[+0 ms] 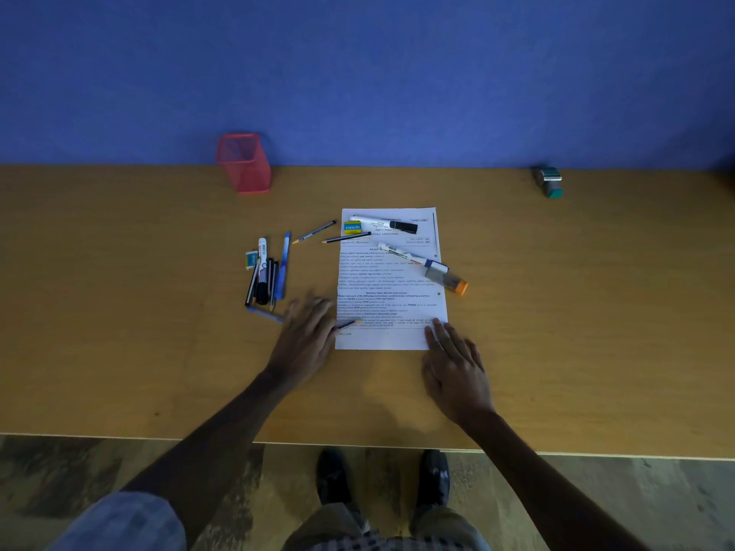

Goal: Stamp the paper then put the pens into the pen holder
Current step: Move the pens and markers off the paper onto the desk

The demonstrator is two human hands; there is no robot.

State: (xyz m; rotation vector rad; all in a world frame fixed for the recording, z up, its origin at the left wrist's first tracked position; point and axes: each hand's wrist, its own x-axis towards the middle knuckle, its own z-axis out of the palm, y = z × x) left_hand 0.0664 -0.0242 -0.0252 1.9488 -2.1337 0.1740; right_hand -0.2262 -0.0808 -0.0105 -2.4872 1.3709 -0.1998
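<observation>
Two hands flat: left hand [308, 338] motion-blurred, hiding pencil [350, 323] end; right hand [455, 365] fingers spread on paper [391, 280].

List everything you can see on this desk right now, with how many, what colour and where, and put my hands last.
pen holder: one, red mesh, far left by the wall
stamp: one, grey and green, far right by the wall
paper: one, white printed sheet, centre of the desk
markers: two, white, lying on the paper
yellow box: one, yellow and blue, top left of the paper
pencils: two, dark, left of the paper's top
pen cluster: several, black, white and blue, left of the paper
desk: one, tan wood
left hand: open, blurred, at the paper's lower left edge
right hand: open, fingertips on the paper's lower right corner
</observation>
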